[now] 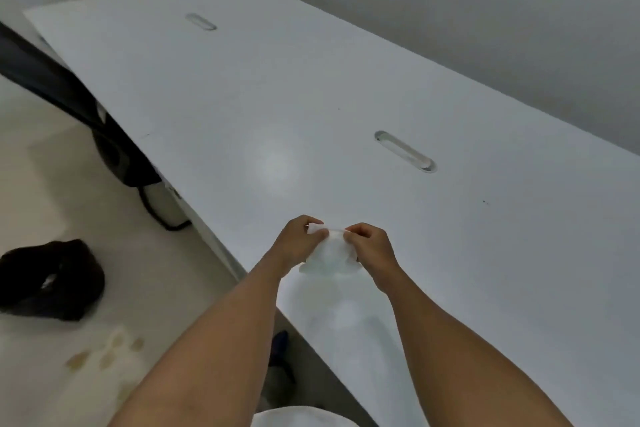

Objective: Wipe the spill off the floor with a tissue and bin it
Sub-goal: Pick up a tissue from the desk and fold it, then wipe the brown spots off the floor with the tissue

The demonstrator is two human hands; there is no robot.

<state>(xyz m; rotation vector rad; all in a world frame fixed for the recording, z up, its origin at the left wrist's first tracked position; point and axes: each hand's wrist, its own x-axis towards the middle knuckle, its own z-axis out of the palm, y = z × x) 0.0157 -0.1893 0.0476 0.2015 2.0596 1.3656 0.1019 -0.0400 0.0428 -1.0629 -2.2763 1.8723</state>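
A white tissue (330, 251) hangs between both hands, just above the near edge of a long white table (277, 97). My left hand (299, 241) pinches its upper left corner. My right hand (369, 246) pinches the upper right part, fingers closed on it. The tissue droops below the fingers, partly crumpled. On the pale floor at lower left lies the spill (107, 354), several yellowish-brown blotches. No bin is clearly in view.
A black bag-like heap (52, 282) lies on the floor left of the spill. A dark chair (69, 90) stands at the table's left edge. Two oval cable slots (405, 151) are set in the tabletop. A grey wall runs behind the table.
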